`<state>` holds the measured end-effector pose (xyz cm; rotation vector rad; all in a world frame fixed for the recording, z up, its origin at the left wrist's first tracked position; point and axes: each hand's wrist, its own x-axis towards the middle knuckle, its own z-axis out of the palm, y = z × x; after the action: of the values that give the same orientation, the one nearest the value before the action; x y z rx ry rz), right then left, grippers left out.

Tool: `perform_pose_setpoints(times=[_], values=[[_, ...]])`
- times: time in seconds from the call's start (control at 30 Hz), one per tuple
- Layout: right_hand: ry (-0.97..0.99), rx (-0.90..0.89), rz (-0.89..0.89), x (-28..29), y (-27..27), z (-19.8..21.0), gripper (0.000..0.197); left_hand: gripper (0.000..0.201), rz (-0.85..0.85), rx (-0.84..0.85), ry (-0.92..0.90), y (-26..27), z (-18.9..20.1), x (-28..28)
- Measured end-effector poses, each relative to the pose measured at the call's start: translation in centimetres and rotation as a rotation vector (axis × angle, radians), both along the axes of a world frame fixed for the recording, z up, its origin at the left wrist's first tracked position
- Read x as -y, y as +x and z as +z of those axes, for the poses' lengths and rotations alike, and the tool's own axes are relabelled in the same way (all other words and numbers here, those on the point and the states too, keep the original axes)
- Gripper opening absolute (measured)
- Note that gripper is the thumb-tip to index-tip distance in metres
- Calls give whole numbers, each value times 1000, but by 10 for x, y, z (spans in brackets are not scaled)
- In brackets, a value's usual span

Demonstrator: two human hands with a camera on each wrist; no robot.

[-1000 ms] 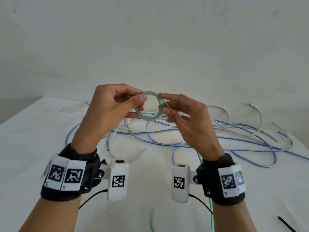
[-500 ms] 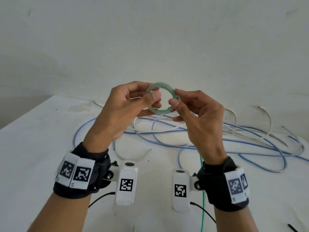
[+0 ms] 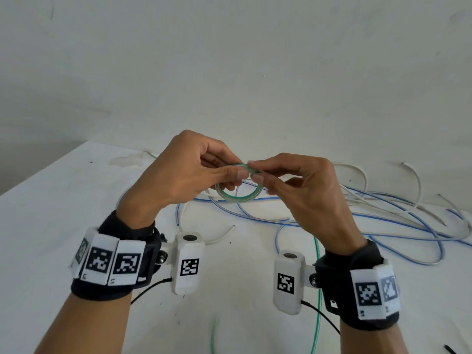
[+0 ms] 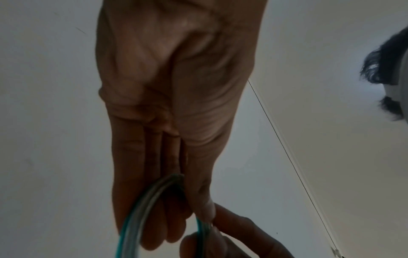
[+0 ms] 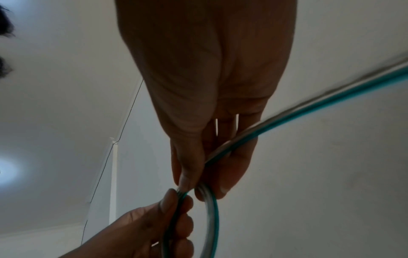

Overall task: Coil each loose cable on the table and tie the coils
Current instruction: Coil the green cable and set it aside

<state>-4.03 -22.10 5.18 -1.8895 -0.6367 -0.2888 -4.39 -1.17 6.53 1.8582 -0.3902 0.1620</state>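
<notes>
A small coil of green-striped clear cable [image 3: 237, 198] is held in the air above the table, tilted almost flat. My left hand [image 3: 236, 173] pinches its far rim between thumb and fingers. My right hand [image 3: 256, 172] pinches the same rim right beside it, fingertips nearly touching. The coil's loose green tail [image 3: 316, 282] hangs from under my right hand down to the table's near edge. In the right wrist view the tail [image 5: 309, 108] runs across my right fingers [image 5: 229, 171]. In the left wrist view the coil [image 4: 141, 209] crosses my left fingers [image 4: 154, 218].
A tangle of white cables with blue stripes [image 3: 383, 226] sprawls over the white table [image 3: 51, 213] behind and right of my hands. Plain white cable ends [image 3: 413, 185] lie by the wall. A short green piece [image 3: 213, 335] and a black tip [image 3: 449, 350] are near the front edge.
The coil has tipped from standing upright and facing me to lying almost flat. Both hands have come down a little and their fingertips have closed together on one spot of its rim.
</notes>
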Motion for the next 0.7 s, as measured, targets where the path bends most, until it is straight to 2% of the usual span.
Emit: perform_pose_setpoints(times=[0.1,0.27,0.57,0.7], values=[[56,14,-16,-1,-1,1,16,27,34,41,-39,0,3,1],[207,133,-106,-2,0,2,9,24,43,60,-149,-1,6,1],[329,129,-123,-18,-2,3,13,16,83,66,-333,-7,14,1],[400,93,-51,-22,-4,3,10,15,104,37,-403,-8,16,2]])
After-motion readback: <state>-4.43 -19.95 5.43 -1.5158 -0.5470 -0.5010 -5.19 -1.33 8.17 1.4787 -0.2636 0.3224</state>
